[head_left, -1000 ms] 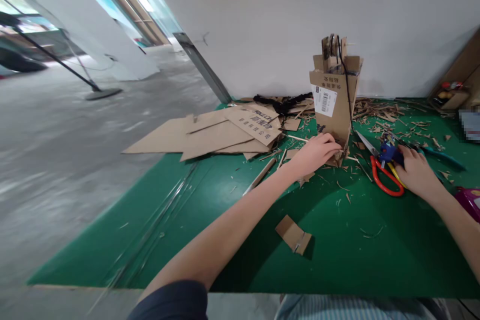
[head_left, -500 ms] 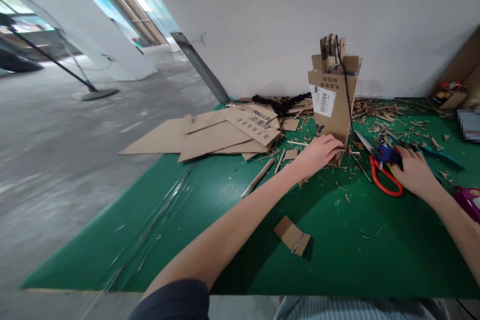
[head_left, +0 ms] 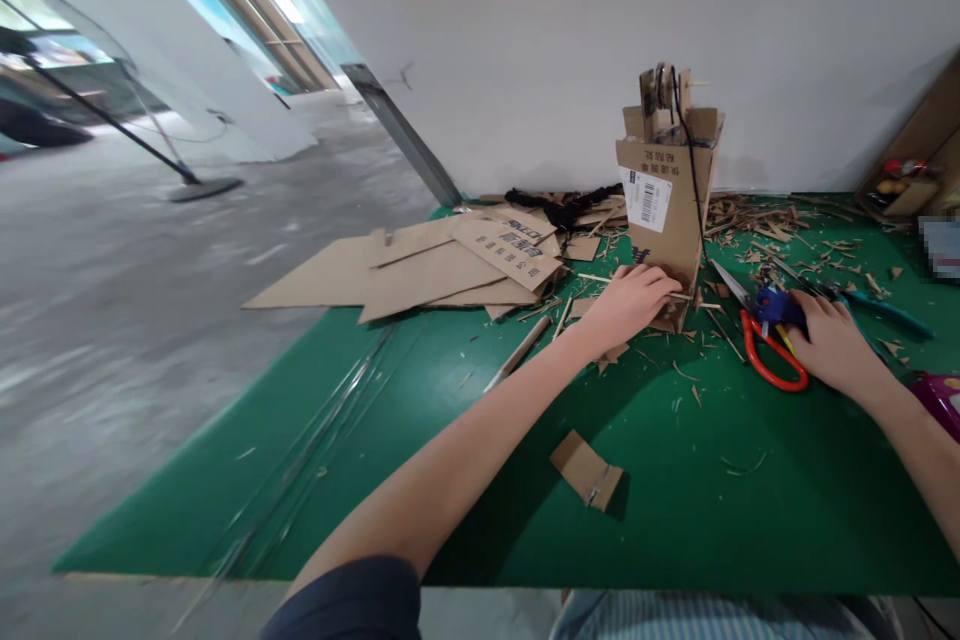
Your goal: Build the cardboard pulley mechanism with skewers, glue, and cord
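A tall cardboard box (head_left: 664,235) stands upright, with a spool-like wheel (head_left: 663,88) at its top and a black cord (head_left: 694,170) hanging down its front. At the base, my left hand (head_left: 634,305) has its fingers curled on a thin wooden stick (head_left: 592,277), which pokes out on both sides of the hand. My right hand (head_left: 829,340) is closed around a blue tool (head_left: 780,308), mostly covered by the fingers, so its exact kind is unclear. Beneath and beside that tool lie scissors (head_left: 772,360) with red handles, blades toward the box.
Flat cardboard sheets (head_left: 442,270) are piled at the left. A rolled stick (head_left: 517,352) and a folded cardboard piece (head_left: 586,470) lie on the green table (head_left: 360,480). Cardboard scraps surround the box. Teal-handled pliers (head_left: 889,313) and a purple object (head_left: 941,395) sit at right.
My left hand has shifted slightly up and to the left, and the wooden stick's left end sits higher. My right hand stays on the blue tool.
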